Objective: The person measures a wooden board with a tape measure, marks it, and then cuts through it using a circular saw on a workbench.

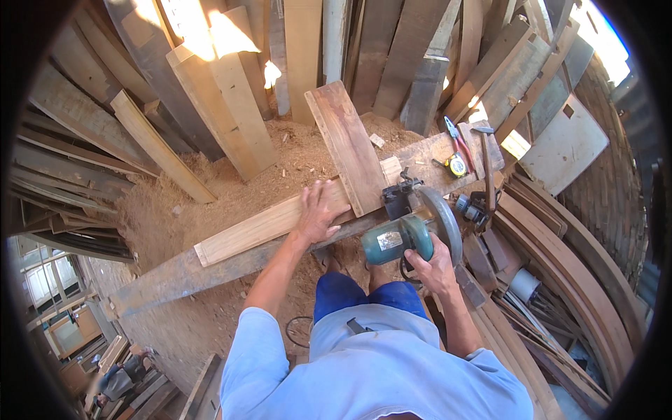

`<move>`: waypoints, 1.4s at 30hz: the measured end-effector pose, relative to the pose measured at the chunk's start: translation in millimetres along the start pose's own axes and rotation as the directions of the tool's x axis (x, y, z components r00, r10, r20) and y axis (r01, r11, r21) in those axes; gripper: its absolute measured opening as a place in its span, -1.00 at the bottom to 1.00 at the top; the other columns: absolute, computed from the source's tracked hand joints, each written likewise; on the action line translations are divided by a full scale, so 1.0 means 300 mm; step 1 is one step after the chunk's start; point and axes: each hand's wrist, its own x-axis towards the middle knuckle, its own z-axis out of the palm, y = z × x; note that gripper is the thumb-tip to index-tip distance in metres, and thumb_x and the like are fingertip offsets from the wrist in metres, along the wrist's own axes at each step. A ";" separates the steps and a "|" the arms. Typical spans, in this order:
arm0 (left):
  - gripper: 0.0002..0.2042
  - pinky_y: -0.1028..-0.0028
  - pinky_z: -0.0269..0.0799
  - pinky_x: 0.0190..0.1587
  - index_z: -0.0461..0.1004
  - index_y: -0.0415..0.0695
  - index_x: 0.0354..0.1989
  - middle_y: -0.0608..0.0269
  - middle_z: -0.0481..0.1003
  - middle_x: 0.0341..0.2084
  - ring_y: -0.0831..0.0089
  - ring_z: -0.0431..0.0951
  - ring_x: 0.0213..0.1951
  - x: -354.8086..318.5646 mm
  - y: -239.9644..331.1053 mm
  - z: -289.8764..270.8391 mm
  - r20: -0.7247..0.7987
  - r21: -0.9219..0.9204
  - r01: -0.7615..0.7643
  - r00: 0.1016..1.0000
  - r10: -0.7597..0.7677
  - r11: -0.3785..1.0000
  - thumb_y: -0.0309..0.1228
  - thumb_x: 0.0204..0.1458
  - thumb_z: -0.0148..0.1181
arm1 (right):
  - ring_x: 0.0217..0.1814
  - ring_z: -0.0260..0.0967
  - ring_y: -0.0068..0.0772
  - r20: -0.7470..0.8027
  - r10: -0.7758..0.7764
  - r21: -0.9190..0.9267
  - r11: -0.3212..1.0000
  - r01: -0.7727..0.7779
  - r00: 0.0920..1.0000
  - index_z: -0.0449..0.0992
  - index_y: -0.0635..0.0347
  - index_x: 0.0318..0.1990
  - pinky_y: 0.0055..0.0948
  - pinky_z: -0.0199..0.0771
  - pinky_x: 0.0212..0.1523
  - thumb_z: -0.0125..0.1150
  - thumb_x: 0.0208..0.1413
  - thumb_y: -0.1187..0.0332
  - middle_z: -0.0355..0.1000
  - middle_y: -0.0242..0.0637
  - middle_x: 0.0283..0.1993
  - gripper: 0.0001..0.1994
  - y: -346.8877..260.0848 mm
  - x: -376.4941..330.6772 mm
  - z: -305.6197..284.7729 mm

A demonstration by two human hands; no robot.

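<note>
My left hand (318, 212) lies flat on a pale plank (259, 225), its fingers spread and touching the side of a wider reddish-brown board (344, 143) laid across it. The plank rests lengthwise on a long worn beam (178, 274). My right hand (432, 266) grips the rear handle of a green circular saw (381, 243) with a grey blade guard. The saw sits just right of the crosswise board, over the plank's right part. Its blade edge is hidden, so I cannot tell whether it touches wood.
On the bench's right end (420, 157) lie pliers (451, 129), a yellow tape measure (456, 165) and a hammer (488, 154). Beside them is another power tool (474, 208). Boards (231, 105) lean at the back; sawdust (161, 210) covers the ground. Stacked timber (567, 259) stands right.
</note>
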 end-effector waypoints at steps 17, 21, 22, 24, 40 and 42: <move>-0.13 -0.36 -0.36 0.44 0.48 0.31 0.27 -0.12 0.09 0.42 -0.25 -0.05 0.46 -0.039 0.031 -0.012 -0.082 -0.063 0.318 0.943 -0.322 0.946 0.01 -0.40 0.63 | -0.28 0.41 -0.29 0.029 -0.012 0.079 0.997 0.010 1.000 0.47 0.33 -0.19 -0.28 0.44 -0.17 0.33 0.08 0.34 0.44 -0.16 -0.33 -0.74 -0.033 0.019 0.030; -0.13 -0.37 -0.36 0.44 0.47 0.34 0.26 -0.12 0.08 0.43 -0.26 -0.05 0.46 -0.033 0.031 -0.006 -0.087 -0.080 0.316 0.942 -0.323 0.945 0.02 -0.41 0.64 | -0.44 0.29 -0.61 0.030 -0.167 0.003 0.986 0.167 0.986 0.47 0.28 -0.14 -0.50 0.34 -0.41 0.32 0.08 0.40 0.39 -0.42 -0.42 -0.76 -0.010 0.070 0.060; -0.13 -0.37 -0.35 0.44 0.47 0.34 0.26 -0.12 0.08 0.43 -0.25 -0.05 0.46 -0.036 0.033 -0.007 -0.086 -0.078 0.317 0.942 -0.324 0.945 0.02 -0.41 0.64 | -0.44 0.29 -0.61 0.035 -0.173 0.012 0.985 0.172 0.984 0.47 0.28 -0.16 -0.49 0.34 -0.40 0.32 0.08 0.40 0.38 -0.42 -0.42 -0.78 -0.021 0.075 0.071; -0.13 -0.37 -0.34 0.43 0.47 0.35 0.26 -0.12 0.08 0.43 -0.25 -0.05 0.46 -0.036 0.034 -0.010 -0.084 -0.075 0.319 0.942 -0.324 0.945 0.02 -0.41 0.64 | -0.37 0.34 -0.47 0.056 -0.135 0.031 0.991 0.134 0.989 0.48 0.31 -0.16 -0.40 0.38 -0.29 0.30 0.09 0.40 0.41 -0.32 -0.38 -0.78 -0.045 0.077 0.088; -0.18 -0.34 -0.29 0.43 0.50 0.32 0.25 -0.13 0.13 0.41 -0.23 0.01 0.45 -0.034 0.027 -0.001 -0.098 -0.048 0.313 0.943 -0.317 0.948 0.06 -0.36 0.58 | -0.29 0.39 -0.48 0.152 -0.075 0.049 0.996 0.068 0.986 0.51 0.31 -0.07 -0.37 0.46 -0.18 0.27 0.10 0.39 0.46 -0.31 -0.34 -0.74 -0.083 0.127 0.172; -0.19 -0.34 -0.26 0.42 0.50 0.31 0.25 -0.14 0.14 0.40 -0.24 0.02 0.43 -0.035 0.025 0.002 -0.109 -0.048 0.303 0.945 -0.307 0.952 0.06 -0.36 0.56 | -0.34 0.35 -0.55 0.163 -0.035 0.085 0.996 0.022 0.986 0.51 0.30 -0.07 -0.42 0.43 -0.25 0.25 0.11 0.40 0.42 -0.37 -0.38 -0.75 -0.106 0.125 0.176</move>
